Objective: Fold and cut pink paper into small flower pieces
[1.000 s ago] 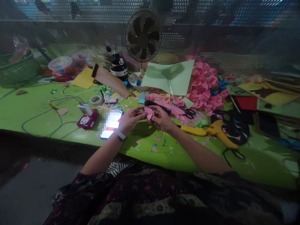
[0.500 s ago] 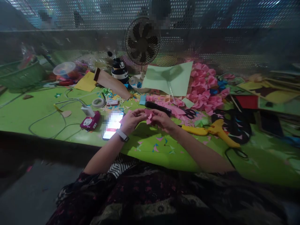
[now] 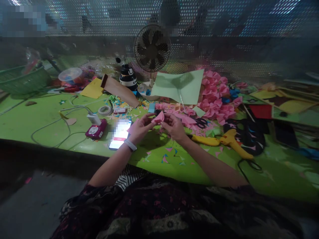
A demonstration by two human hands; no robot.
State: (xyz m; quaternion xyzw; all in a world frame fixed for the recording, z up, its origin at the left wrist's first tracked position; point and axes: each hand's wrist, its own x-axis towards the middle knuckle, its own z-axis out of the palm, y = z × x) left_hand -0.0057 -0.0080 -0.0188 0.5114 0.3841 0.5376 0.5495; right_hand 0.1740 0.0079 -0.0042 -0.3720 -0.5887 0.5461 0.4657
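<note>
Between my two hands is a small folded piece of pink paper [image 3: 159, 117], held above the green tabletop. My left hand [image 3: 142, 127], with a pale watch strap at the wrist, pinches its left side. On the other side, the fingers of my right hand [image 3: 173, 126] grip the paper's right edge. Beyond my hands lie pink paper scraps [image 3: 186, 120] and black-handled scissors [image 3: 200, 122]. A lit phone [image 3: 120, 134] lies left of my left wrist. The yellow glue gun [image 3: 235, 144] rests to the right of my right forearm.
A pile of folded pink paper pieces [image 3: 215, 96] stands at the back right, beside a pale green sheet [image 3: 178, 87]. The fan [image 3: 152, 48] and dark bottle [image 3: 127, 78] stand behind. At left are a purple plug box [image 3: 96, 130] with cables and a green basket [image 3: 22, 79].
The pink paper has been turned in my fingers and now shows a broader, pointed face. My right fingers have shifted around it. The view has tipped slightly.
</note>
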